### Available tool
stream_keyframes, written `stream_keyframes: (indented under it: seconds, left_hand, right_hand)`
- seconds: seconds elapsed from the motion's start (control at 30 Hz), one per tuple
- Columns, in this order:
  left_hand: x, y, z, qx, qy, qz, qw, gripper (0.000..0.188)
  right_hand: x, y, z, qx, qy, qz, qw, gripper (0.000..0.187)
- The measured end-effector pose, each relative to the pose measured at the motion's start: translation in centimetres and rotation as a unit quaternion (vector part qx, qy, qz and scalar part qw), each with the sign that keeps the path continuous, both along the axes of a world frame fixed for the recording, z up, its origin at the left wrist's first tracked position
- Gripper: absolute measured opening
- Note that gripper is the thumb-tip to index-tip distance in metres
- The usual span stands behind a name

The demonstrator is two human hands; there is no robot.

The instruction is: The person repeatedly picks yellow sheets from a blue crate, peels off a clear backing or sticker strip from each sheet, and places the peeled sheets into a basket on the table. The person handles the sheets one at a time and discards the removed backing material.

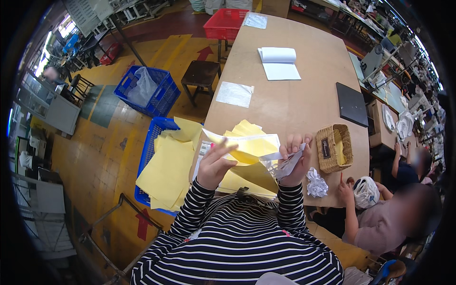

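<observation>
A yellow sheet with a white backing (256,175) is bent and raised between my hands over the near end of the table. My left hand (213,166) is at its left side, fingers spread and thumb apart; whether they touch the sheet I cannot tell. Closed around a bunch of thin white paper strips (286,167) is my right hand (298,159), with one strip running left from its fingers toward the sheet. Beneath lies a stack of yellow sheets (244,128), partly hidden by the raised one. A crumpled ball of white strips (317,183) rests right of my right hand.
Yellow sheets (166,166) overfill a blue crate (145,164) at left. A wicker basket (327,164) stands on the table's right side. Farther off lie an open notebook (280,71) and a black board (351,104). A co-worker (380,223) sits close at right.
</observation>
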State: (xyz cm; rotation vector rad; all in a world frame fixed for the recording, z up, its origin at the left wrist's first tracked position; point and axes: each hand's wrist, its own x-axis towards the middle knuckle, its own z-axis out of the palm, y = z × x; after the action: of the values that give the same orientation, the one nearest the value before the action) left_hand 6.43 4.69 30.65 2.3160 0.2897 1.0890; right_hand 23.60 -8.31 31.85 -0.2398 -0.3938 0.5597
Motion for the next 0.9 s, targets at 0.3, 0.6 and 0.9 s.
stream_keyframes:
  seconds: [0.3, 0.6, 0.9]
  left_hand:
    - [-2.7, 2.0, -1.5, -0.164, 0.0, 0.007, 0.986, 0.015]
    - [-4.3, 3.0, -3.8, -0.258, 0.117, 0.051, 0.958, 0.009]
    - [-7.7, 6.1, -5.3, -0.196, 0.133, 0.133, 0.962, 0.007]
  right_hand:
    - [2.8, -1.7, 0.2, -0.002, 0.028, -0.114, 0.993, 0.004]
    - [4.8, -3.8, -0.6, -0.016, 0.065, -0.156, 0.985, 0.005]
    - [9.1, -8.3, -0.9, -0.018, 0.039, -0.251, 0.967, 0.007]
